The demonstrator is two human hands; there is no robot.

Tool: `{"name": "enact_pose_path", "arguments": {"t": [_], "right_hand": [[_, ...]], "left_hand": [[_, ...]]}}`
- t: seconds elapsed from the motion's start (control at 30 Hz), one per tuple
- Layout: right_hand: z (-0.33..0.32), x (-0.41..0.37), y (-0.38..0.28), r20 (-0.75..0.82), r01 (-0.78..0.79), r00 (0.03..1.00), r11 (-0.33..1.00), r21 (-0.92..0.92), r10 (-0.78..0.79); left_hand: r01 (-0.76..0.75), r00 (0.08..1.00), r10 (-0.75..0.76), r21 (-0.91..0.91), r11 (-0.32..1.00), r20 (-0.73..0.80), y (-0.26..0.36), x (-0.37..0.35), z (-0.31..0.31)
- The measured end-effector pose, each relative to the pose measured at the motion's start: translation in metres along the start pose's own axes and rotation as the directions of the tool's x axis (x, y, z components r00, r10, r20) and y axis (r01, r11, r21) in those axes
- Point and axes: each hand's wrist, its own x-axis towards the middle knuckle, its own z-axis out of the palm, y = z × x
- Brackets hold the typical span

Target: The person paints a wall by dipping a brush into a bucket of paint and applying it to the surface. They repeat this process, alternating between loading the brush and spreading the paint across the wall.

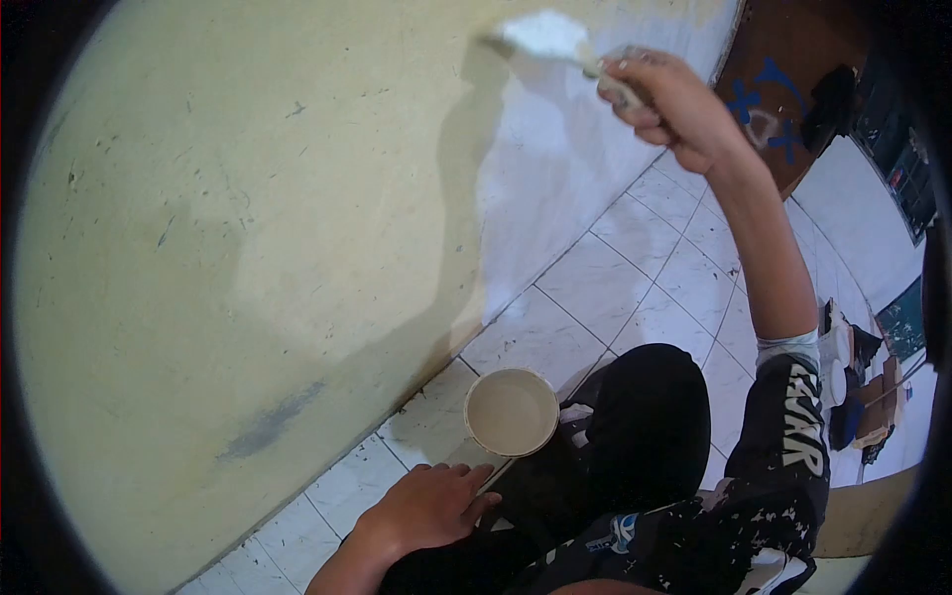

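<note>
My right hand is raised at the wall and closed around the handle of a paintbrush. Thick white paint covers its bristles, which point left towards the wall. A round pot with a pale, creamy inside stands low in front of my knees. My left hand is beside it, with fingers and thumb closed on the pot's handle; part of that grip is hidden. The wall is yellowish with scuffs and a grey patch, and white paint covers the area right of the brush's shadow.
White floor tiles run along the wall's foot, with specks on them. My dark-clad knee is right of the pot. A brown door with blue marks stands at the upper right. Assorted items lie at the far right.
</note>
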Motion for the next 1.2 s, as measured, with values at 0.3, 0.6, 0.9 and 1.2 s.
{"name": "enact_pose_path", "arguments": {"t": [0.3, 0.6, 0.9, 1.2], "right_hand": [[0.066, -0.001, 0.178, -0.003, -0.076, 0.996, 0.917, 0.392, 0.084], [0.080, -0.046, 0.280, 0.192, -0.548, 0.836, 0.807, 0.222, 0.515], [0.043, 0.008, 0.132, 0.124, -0.463, 0.879, 0.886, -0.015, 0.461], [0.018, -0.001, 0.015, -0.025, 0.079, 0.997, 0.984, 0.161, -0.076]], "left_hand": [[-0.011, 0.998, 0.013, -0.024, 1.000, 0.065, -0.003, -0.009, -0.006], [-0.009, 1.000, 0.009, 0.009, 1.000, 0.006, -0.011, -0.004, 0.009], [0.058, 0.998, -0.058, -0.018, 0.998, 0.017, -0.002, -0.010, 0.003], [0.073, 0.995, -0.073, 0.002, 0.997, 0.064, -0.004, -0.001, -0.003]]}}
